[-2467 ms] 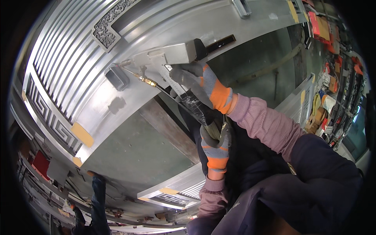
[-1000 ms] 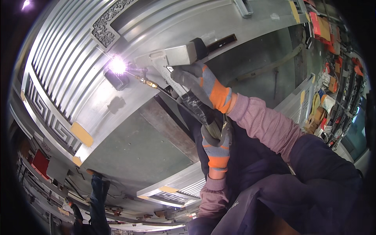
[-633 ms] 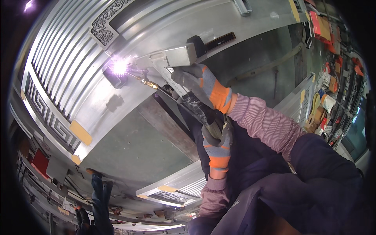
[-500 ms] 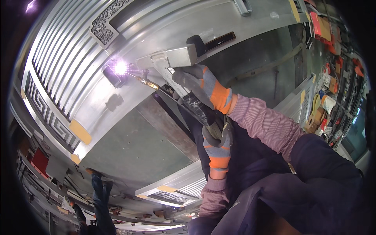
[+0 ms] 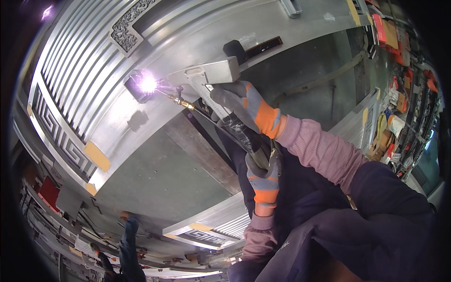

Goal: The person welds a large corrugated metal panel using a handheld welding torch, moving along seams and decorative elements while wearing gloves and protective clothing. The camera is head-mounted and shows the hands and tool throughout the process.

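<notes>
My right hand [image 5: 237, 104], in a grey and orange work glove, is closed around the handle of a silver welding gun [image 5: 220, 70]. Below it, my left hand [image 5: 264, 171], gloved alike, wraps the tape-bound cable end of the same gun. A thin dark tube with a brass fitting [image 5: 184, 102] runs alongside the gun toward its tip. Where the tip meets a small dark block [image 5: 137, 88], a bright violet-white glare hides the exact contact. That block sits on a grey metal door panel [image 5: 178, 47]. My fingertips are partly hidden behind the handle and cable.
Ribbed strips [image 5: 84, 61] and an ornate corner piece [image 5: 127, 33] cover the panel's far left. A black block [image 5: 235, 50] lies beyond the gun. Cluttered shelves [image 5: 399, 108] stand at right. Another person's legs [image 5: 129, 246] show at lower left.
The gun, both hands and the glare sit slightly further right in view, along with small shifts of the panel. The other person's legs at lower left have moved right.
</notes>
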The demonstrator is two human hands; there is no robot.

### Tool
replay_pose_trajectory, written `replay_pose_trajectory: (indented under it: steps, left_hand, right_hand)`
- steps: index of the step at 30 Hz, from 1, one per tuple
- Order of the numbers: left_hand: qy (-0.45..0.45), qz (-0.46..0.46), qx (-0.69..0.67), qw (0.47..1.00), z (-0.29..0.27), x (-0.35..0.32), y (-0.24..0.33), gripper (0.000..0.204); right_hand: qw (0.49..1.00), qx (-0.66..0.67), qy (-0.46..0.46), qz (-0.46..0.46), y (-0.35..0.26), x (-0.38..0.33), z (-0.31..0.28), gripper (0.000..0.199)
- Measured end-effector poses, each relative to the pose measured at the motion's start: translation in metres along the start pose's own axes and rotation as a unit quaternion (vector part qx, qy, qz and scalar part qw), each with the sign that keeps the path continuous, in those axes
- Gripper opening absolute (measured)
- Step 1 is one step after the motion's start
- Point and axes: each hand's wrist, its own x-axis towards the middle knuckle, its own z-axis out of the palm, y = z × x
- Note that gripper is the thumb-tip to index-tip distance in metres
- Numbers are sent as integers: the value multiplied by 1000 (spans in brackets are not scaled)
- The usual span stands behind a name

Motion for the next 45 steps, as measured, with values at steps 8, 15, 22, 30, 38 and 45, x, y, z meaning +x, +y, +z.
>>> replay_pose_trajectory:
  steps: [8, 15, 22, 30, 38, 45]
  left_hand:
    - [-1, 8, 22, 1000, -2, -6, -7, 32]
    - [2, 4, 19, 1000, -1, -9, -7, 30]
    - [-10, -5, -12, 1000, -1, -15, -16, 33]
    - [9, 83, 63, 995, -1, -33, -1, 59]
    - [15, 84, -53, 995, 9, -53, 15, 72]
    - [-43, 192, -113, 974, 31, -132, 84, 39]
  right_hand:
    - [999, 32, -7, -19, 10, -5, -4, 38]
    - [1000, 12, 0, 7, 31, -7, -14, 42]
    - [1000, 8, 1, -1, 17, -15, -9, 41]
    - [997, 36, 64, 19, -38, -60, 11, 37]
    - [997, 41, 60, -24, -78, -113, 32, 41]
    - [986, -117, -51, -103, -171, -203, 16, 36]
